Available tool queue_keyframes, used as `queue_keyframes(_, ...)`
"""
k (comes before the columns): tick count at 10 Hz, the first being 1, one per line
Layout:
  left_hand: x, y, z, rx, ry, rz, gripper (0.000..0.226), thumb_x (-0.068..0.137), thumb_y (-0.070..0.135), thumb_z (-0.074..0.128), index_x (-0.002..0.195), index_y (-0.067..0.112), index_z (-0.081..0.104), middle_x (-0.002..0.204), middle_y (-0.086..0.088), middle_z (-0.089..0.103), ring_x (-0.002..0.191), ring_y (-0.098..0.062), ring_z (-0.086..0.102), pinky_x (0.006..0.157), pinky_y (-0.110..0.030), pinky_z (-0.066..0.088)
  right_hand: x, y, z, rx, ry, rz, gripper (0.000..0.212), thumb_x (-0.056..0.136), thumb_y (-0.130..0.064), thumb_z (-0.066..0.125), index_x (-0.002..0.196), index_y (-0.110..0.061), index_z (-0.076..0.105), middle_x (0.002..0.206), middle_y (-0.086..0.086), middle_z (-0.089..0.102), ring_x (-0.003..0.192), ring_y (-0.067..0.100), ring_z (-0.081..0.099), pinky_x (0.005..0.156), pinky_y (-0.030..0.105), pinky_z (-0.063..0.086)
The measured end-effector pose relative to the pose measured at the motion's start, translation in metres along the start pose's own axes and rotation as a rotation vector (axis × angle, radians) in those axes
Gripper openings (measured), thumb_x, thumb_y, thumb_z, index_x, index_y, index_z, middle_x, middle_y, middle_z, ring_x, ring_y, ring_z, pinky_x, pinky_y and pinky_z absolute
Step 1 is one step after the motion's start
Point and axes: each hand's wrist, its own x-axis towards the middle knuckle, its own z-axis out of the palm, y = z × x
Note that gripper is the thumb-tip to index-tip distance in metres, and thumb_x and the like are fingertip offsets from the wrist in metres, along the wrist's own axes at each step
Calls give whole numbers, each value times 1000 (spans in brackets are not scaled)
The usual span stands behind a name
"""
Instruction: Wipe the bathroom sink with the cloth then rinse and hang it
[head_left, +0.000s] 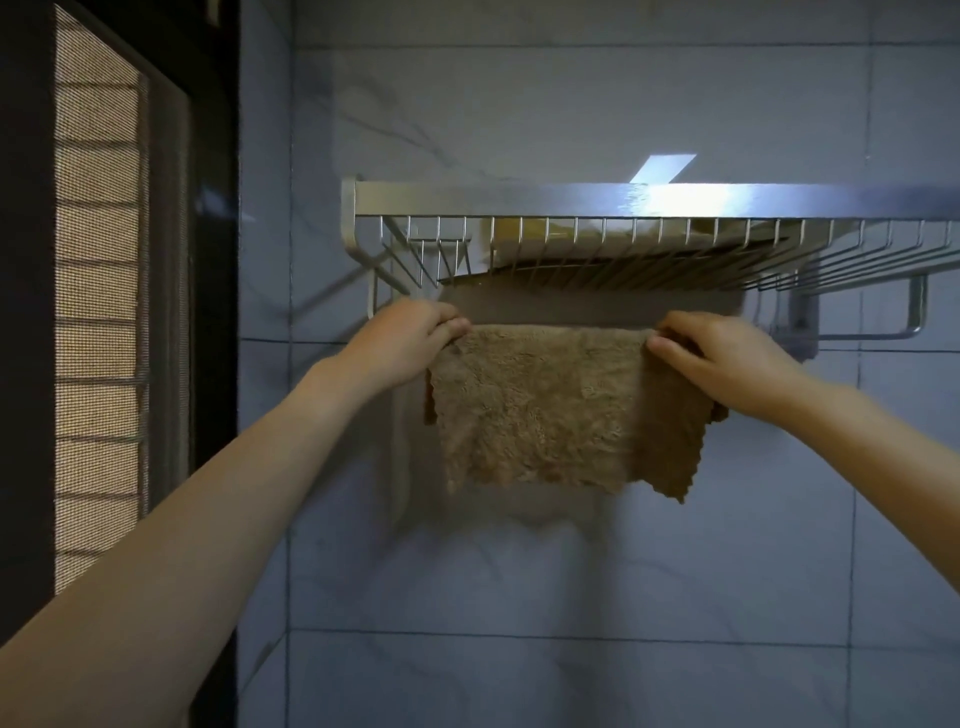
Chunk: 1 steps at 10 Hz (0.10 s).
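Observation:
A fluffy brown cloth (535, 410) hangs spread out in front of the tiled wall, just below a metal wire rack (519, 200). My left hand (410, 340) pinches its top left corner. My right hand (727, 358) pinches its top right corner, where a darker brown layer of the cloth folds down behind. The cloth's top edge sits level with the towel bar (862, 335) under the rack; whether it lies over the bar I cannot tell. The sink is out of view.
The rack holds a yellow and white folded item (524, 239) and a dark flat thing. A grey strip (545, 309) hangs behind the cloth's top edge. A dark window frame with a mesh screen (98, 312) fills the left side. Pale marbled tiles (571, 597) cover the wall.

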Motion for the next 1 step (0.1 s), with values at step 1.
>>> queue_keyframes(1,-17,12,-6,62,68,49,33,104,33,40,101,11,66,96,-7,66,94,-26,60,75,-37,44,-11,-11,-6,-2,100,-14,35,98,-39,43,121,-17,56,109,7,63,99,19,55,80,32,43)
